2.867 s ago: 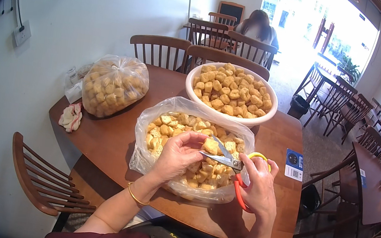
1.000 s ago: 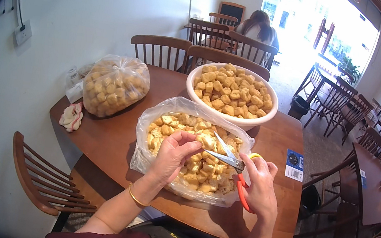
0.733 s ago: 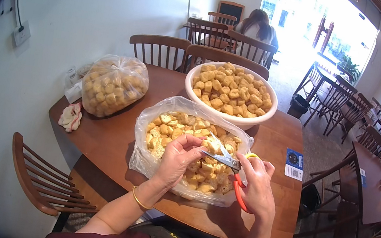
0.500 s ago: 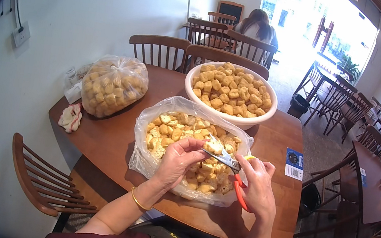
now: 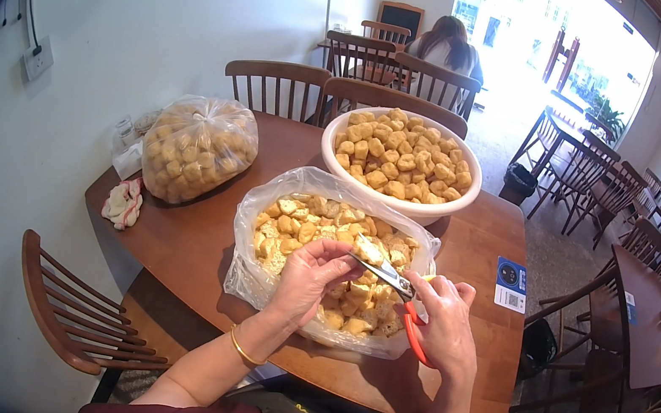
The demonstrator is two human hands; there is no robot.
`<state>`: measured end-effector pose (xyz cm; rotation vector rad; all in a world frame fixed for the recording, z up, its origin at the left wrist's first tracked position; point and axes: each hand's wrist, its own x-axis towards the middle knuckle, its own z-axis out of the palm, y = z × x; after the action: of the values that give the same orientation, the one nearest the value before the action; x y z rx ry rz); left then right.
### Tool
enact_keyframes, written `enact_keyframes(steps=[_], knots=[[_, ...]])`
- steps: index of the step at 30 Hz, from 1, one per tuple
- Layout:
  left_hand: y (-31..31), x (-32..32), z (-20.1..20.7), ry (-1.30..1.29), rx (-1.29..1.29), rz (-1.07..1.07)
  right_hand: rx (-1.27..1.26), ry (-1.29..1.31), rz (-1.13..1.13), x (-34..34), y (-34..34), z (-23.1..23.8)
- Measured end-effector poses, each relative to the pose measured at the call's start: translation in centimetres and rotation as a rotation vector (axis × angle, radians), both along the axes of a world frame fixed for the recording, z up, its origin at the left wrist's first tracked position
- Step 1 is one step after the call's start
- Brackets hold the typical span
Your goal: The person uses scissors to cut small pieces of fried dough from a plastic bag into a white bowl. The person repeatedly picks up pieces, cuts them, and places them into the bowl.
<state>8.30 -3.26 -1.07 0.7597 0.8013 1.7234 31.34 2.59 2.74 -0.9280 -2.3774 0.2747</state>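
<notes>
Over the open plastic bag (image 5: 242,270), my left hand (image 5: 309,282) pinches a pale-sided fried tofu puff (image 5: 369,252) between thumb and fingers. My right hand (image 5: 447,320) grips a pair of scissors (image 5: 393,279) with red handles, its fingers round the loops. The blades are parted and point left, with the puff between or right against them; the exact contact is too small to tell. Below both hands, the bag holds many tofu puffs (image 5: 290,245), several showing pale cut insides. Behind it stands a white basin (image 5: 475,183) heaped with whole golden puffs (image 5: 406,156).
A clear bag of puffs (image 5: 200,154) rests at the table's left, near a crumpled cloth (image 5: 123,204). On the right lies a blue-and-white card (image 5: 511,285). Wooden chairs (image 5: 88,311) surround the table (image 5: 477,254). Farther back, a person (image 5: 449,53) sits facing away.
The scissors and my right hand have shifted very slightly to the left. My left hand keeps its pinch on the puff, and the bags and basin stay where they were.
</notes>
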Motion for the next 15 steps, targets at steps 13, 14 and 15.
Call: enact_keyframes(steps=[13,14,15], knots=[[0.1,-0.3,0.9,0.037,-0.015,0.039,0.019,-0.021,0.011,0.1,-0.1,0.3],[0.1,-0.4,1.1,0.054,-0.030,0.040,0.018,-0.034,0.006,0.2,-0.1,0.4],[0.1,-0.4,1.4,0.070,-0.045,0.040,0.010,-0.046,0.015,0.3,0.0,0.4]])
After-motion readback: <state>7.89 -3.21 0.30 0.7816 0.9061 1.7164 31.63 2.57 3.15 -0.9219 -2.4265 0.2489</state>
